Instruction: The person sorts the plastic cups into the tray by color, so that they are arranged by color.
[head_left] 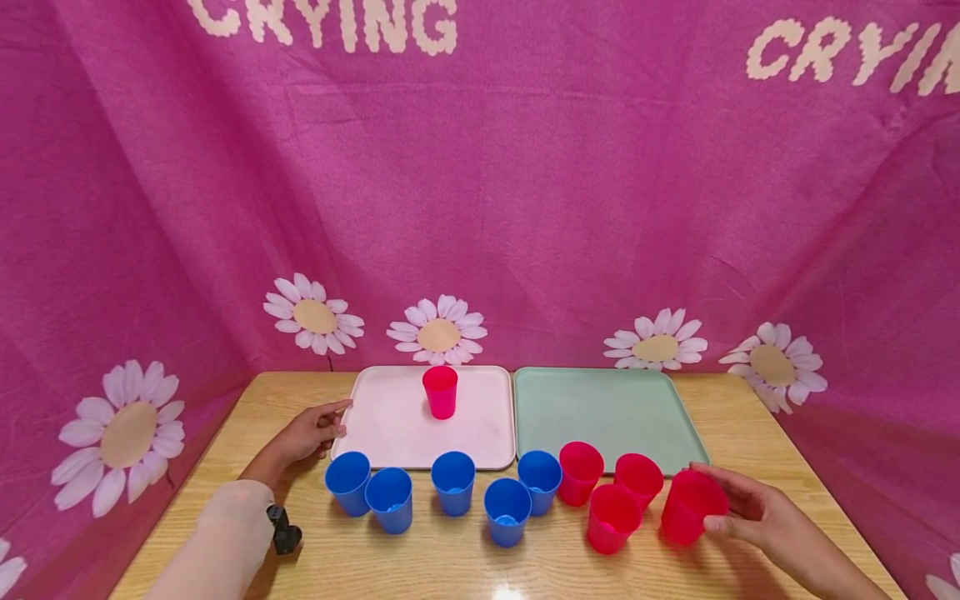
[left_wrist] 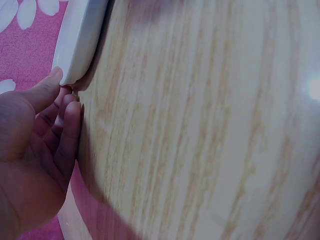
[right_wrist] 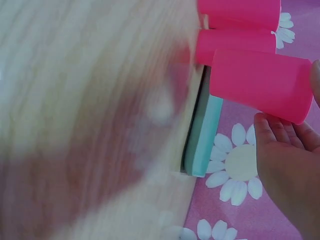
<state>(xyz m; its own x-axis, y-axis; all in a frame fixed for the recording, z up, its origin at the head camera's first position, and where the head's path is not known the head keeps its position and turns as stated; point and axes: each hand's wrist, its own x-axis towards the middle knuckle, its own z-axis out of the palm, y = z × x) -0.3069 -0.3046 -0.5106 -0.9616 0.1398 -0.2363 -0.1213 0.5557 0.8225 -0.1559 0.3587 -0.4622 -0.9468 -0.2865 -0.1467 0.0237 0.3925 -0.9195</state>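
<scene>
At the right, my right hand (head_left: pixel 750 512) grips a red cup (right_wrist: pixel 260 85) by its side, fingers and thumb around it. The cup is slightly tilted in the right wrist view, its base seemingly just off the table. My left hand (head_left: pixel 307 433) is at the left edge of a pale pink tray (head_left: pixel 480 417). In the left wrist view its thumb (left_wrist: pixel 47 87) lies on the tray rim, with curled fingers close beneath. One upright red cup (head_left: pixel 440 392) stands on that tray. Three more red cups (head_left: pixel 613 518) stand beside the gripped one.
Several blue cups (head_left: pixel 453 483) stand upright along the near side of the wooden table (head_left: pixel 420 571). A green tray (head_left: pixel 600 412) lies right of the pink one, nothing on it. A magenta flowered cloth (head_left: pixel 480 208) hangs behind and around the table.
</scene>
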